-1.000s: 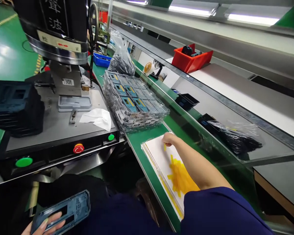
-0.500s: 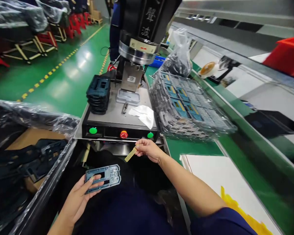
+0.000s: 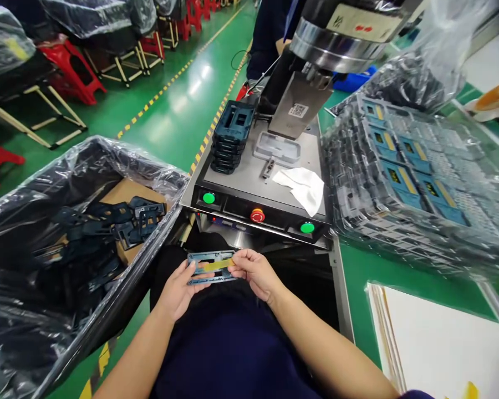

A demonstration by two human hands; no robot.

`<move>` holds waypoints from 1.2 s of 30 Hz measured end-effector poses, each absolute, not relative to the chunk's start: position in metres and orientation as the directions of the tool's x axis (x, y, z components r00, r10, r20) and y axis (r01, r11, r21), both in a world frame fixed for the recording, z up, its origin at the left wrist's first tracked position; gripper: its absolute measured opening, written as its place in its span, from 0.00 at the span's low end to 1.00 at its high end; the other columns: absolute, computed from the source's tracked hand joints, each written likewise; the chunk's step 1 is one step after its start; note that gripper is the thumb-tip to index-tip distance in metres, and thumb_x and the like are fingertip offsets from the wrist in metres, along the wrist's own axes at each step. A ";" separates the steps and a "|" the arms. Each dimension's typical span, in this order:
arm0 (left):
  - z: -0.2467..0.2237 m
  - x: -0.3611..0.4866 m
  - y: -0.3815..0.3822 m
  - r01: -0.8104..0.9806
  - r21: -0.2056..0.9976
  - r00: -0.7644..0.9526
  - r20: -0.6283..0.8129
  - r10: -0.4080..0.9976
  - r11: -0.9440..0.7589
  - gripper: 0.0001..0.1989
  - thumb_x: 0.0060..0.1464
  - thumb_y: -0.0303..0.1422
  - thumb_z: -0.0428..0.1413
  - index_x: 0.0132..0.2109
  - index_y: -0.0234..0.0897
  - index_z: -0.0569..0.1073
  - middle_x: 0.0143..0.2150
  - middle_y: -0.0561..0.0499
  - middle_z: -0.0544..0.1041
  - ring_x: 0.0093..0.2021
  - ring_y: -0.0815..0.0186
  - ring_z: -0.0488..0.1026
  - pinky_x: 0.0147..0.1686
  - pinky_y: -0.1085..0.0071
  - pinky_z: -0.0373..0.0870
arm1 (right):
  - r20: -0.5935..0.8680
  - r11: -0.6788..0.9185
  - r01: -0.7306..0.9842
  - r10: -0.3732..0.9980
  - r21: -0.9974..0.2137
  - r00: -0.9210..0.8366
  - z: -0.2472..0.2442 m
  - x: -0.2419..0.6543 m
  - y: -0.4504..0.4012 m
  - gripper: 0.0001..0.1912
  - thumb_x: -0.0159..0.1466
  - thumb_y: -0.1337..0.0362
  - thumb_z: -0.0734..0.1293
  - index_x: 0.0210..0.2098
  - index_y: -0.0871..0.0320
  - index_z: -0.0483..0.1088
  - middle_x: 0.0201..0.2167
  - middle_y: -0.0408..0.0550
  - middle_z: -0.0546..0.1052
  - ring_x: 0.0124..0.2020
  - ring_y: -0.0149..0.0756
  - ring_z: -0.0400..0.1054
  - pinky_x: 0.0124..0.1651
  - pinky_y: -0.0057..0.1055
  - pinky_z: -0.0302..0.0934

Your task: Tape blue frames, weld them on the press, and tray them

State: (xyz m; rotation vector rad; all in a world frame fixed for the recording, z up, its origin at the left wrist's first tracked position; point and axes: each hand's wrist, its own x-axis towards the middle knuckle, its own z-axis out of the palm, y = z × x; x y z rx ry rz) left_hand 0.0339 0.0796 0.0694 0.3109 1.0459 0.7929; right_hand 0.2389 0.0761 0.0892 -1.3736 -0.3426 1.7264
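Evidently the work sits right at the person's lap. The left hand holds a slate-blue plastic frame low and level, with the left fingers curled around its edge. The right hand is closed on a narrow yellow strip, the right fingers pinching its end and pressing it across the frame's face. From where I stand, the step in hand looks like seating that strip on the frame, though I cannot tell whether it has stuck. The next move calls for firm, even pressure along the strip, keeping it square to the frame.

Just ahead stands a press with a steel head, and on its metal bed lie a pale fixture, a stack of dark frames and a crumpled white cloth. To the left, a plastic-lined bin holds loose dark frames. To the right, on the green tabletop, sit stacked clear trays of blue-and-yellow parts and a white sheet.
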 end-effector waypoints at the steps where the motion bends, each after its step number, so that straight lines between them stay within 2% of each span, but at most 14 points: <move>1: 0.069 0.034 0.080 -0.449 0.581 0.260 -0.643 0.721 0.679 0.16 0.54 0.37 0.60 0.47 0.34 0.71 0.49 0.42 0.77 0.46 0.52 0.77 0.43 0.57 0.75 | -0.646 -0.575 -0.456 0.764 -0.679 -0.002 0.089 0.235 0.074 0.20 0.42 0.58 0.80 0.27 0.61 0.71 0.21 0.44 0.77 0.25 0.30 0.74 0.28 0.21 0.69; 9: 0.070 0.034 0.079 -0.511 0.574 0.294 -0.583 0.758 0.640 0.15 0.57 0.35 0.58 0.50 0.34 0.72 0.51 0.43 0.77 0.50 0.54 0.74 0.51 0.54 0.71 | -0.675 -0.598 -0.427 0.737 -0.678 0.040 0.085 0.215 0.065 0.19 0.42 0.58 0.79 0.27 0.61 0.71 0.21 0.43 0.76 0.24 0.30 0.73 0.27 0.22 0.68; 15: 0.072 0.037 0.076 -0.480 0.592 0.352 -0.546 0.760 0.648 0.16 0.57 0.37 0.58 0.50 0.35 0.73 0.52 0.43 0.76 0.52 0.54 0.73 0.54 0.54 0.68 | -0.642 -0.593 -0.298 0.760 -0.748 0.102 0.081 0.209 0.063 0.16 0.46 0.58 0.76 0.28 0.62 0.71 0.19 0.41 0.74 0.21 0.27 0.70 0.22 0.21 0.63; 18: 0.071 0.040 0.076 -0.414 0.651 0.333 -0.542 0.772 0.636 0.17 0.54 0.37 0.61 0.49 0.36 0.72 0.51 0.44 0.75 0.51 0.55 0.73 0.53 0.55 0.68 | -0.626 -0.590 -0.237 0.770 -0.772 0.123 0.079 0.208 0.061 0.15 0.48 0.57 0.74 0.29 0.62 0.72 0.18 0.41 0.74 0.20 0.27 0.69 0.22 0.21 0.61; 22: 0.066 0.042 0.074 -0.260 0.753 0.238 -0.558 0.795 0.605 0.22 0.45 0.32 0.67 0.48 0.36 0.71 0.49 0.45 0.75 0.49 0.56 0.74 0.49 0.59 0.70 | -0.613 -0.593 -0.166 0.780 -0.788 0.122 0.076 0.208 0.058 0.15 0.50 0.56 0.73 0.29 0.62 0.72 0.17 0.42 0.74 0.20 0.27 0.68 0.23 0.22 0.60; 27: 0.066 0.043 0.074 -0.271 0.741 0.214 -0.577 0.788 0.615 0.25 0.42 0.33 0.67 0.47 0.35 0.69 0.49 0.45 0.75 0.48 0.55 0.75 0.46 0.59 0.71 | -0.582 -0.579 -0.059 0.805 -0.813 0.113 0.076 0.216 0.058 0.16 0.56 0.53 0.68 0.32 0.61 0.74 0.17 0.42 0.73 0.20 0.29 0.68 0.24 0.24 0.60; 30: 0.068 0.042 0.075 -0.279 0.724 0.197 -0.600 0.775 0.631 0.25 0.40 0.34 0.68 0.47 0.36 0.69 0.49 0.45 0.75 0.47 0.56 0.75 0.45 0.60 0.72 | -0.466 -0.482 0.036 0.862 -0.876 0.198 0.080 0.231 0.063 0.15 0.57 0.53 0.67 0.31 0.60 0.74 0.21 0.44 0.74 0.22 0.31 0.69 0.25 0.26 0.61; 33: 0.070 0.039 0.075 -0.294 0.710 0.201 -0.609 0.768 0.640 0.25 0.40 0.33 0.68 0.46 0.36 0.69 0.49 0.46 0.75 0.46 0.57 0.76 0.45 0.60 0.72 | -0.255 -0.311 0.229 0.936 -0.923 0.243 0.088 0.249 0.068 0.13 0.59 0.55 0.67 0.34 0.59 0.73 0.28 0.47 0.77 0.26 0.33 0.71 0.31 0.30 0.66; 34: 0.070 0.038 0.075 -0.299 0.706 0.209 -0.608 0.766 0.642 0.25 0.40 0.33 0.68 0.46 0.36 0.69 0.49 0.46 0.75 0.46 0.57 0.76 0.45 0.60 0.72 | -0.158 -0.220 0.328 0.966 -0.919 0.204 0.091 0.254 0.069 0.12 0.59 0.56 0.67 0.36 0.59 0.73 0.31 0.49 0.78 0.30 0.35 0.72 0.34 0.32 0.67; 36: 0.069 0.037 0.075 -0.300 0.701 0.232 -0.604 0.762 0.647 0.25 0.41 0.33 0.68 0.47 0.36 0.69 0.49 0.46 0.75 0.46 0.58 0.76 0.46 0.60 0.72 | 0.039 0.027 0.521 0.999 -0.853 0.012 0.098 0.263 0.070 0.17 0.60 0.58 0.67 0.45 0.59 0.72 0.42 0.54 0.77 0.42 0.41 0.72 0.45 0.39 0.68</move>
